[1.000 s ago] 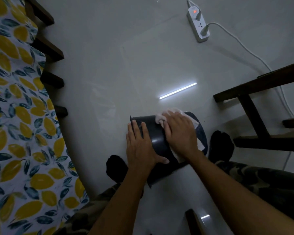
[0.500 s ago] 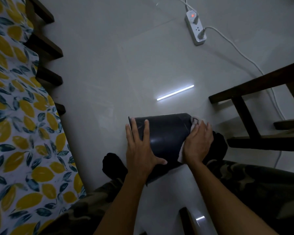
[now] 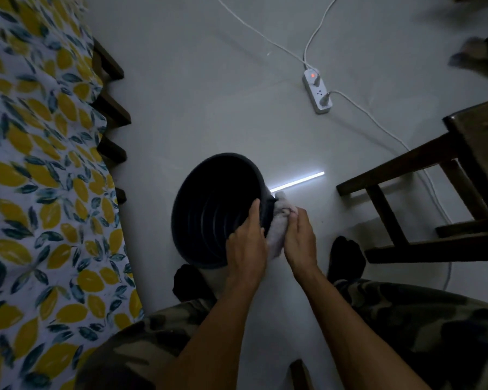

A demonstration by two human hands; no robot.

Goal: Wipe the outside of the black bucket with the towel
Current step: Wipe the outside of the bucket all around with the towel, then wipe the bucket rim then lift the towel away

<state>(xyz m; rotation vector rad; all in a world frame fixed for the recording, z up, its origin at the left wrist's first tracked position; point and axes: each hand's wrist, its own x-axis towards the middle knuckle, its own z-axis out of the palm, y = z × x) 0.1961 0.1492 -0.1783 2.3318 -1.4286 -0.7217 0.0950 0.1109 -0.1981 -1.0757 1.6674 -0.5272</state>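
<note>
The black bucket (image 3: pixel 209 209) stands on the floor between my feet, its open mouth facing up towards me. My left hand (image 3: pixel 245 243) grips the bucket's near right rim, thumb inside and fingers outside. A white towel (image 3: pixel 279 223) is pressed against the bucket's right outer wall, just below the rim. My right hand (image 3: pixel 300 239) holds the towel there, its fingers wrapped over the cloth. Most of the bucket's outer wall is hidden behind the rim and my hands.
A bed with a lemon-print sheet (image 3: pixel 40 192) and dark wooden slats fills the left side. A dark wooden chair (image 3: pixel 434 198) stands at the right. A white power strip (image 3: pixel 317 92) with cables lies on the grey floor beyond. My black-socked feet (image 3: pixel 347 257) flank the bucket.
The bucket has turned from lying on its side to mouth-up. My left hand moved from its wall to the rim. The towel slid to the right side near the rim.
</note>
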